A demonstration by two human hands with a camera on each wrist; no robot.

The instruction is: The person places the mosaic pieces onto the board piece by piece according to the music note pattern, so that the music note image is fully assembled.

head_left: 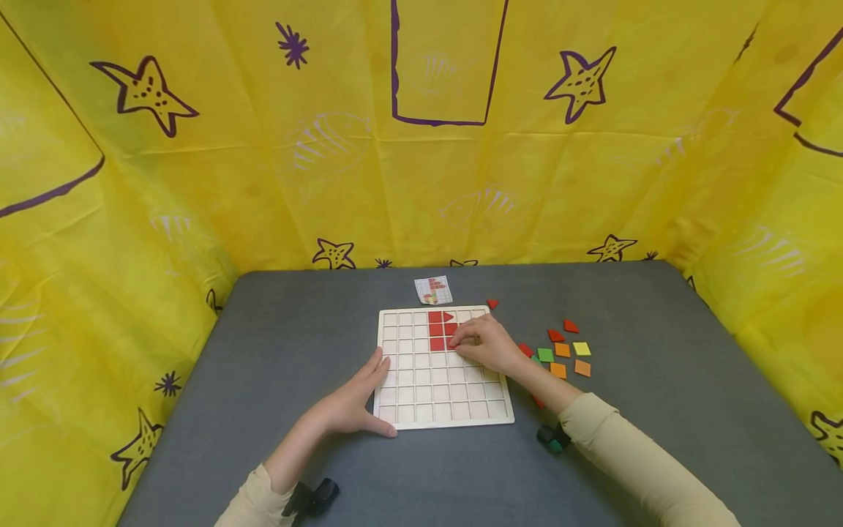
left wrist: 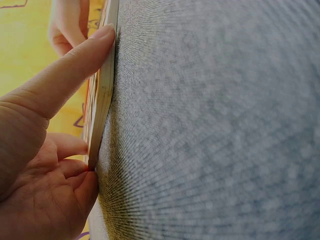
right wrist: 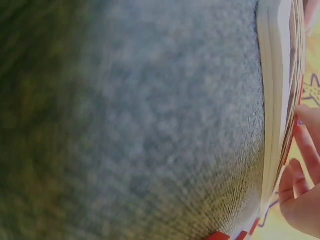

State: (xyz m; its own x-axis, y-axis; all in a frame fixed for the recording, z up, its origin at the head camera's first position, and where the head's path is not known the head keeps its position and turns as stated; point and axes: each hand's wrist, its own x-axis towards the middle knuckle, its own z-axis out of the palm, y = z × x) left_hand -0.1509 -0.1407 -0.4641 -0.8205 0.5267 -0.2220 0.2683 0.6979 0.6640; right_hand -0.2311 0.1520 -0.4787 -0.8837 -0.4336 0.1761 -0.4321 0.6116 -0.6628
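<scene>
A pale wooden grid board (head_left: 421, 395) lies on the grey table. Along its left edge and near corner, my left hand (head_left: 352, 401) holds it, thumb on the near edge and fingertips at the side. My right hand (head_left: 487, 345) is over the board's upper right part, thumb and fingertips together at a small red tile (head_left: 451, 342), mostly hidden by the fingers. Red square tiles (head_left: 436, 329) fill a column of cells there, with a red pointed tile (head_left: 448, 317) beside the top one. The right wrist view shows the right fingertips (right wrist: 301, 111) at the board's surface.
Behind the board lies a small pattern card (head_left: 433, 290). Loose tiles lie to the right: green (head_left: 545, 355), orange (head_left: 562, 350), yellow (head_left: 582, 348) and red (head_left: 571, 326). One red piece (head_left: 492, 304) sits beyond the far right corner. Yellow cloth (head_left: 421, 183) surrounds the table.
</scene>
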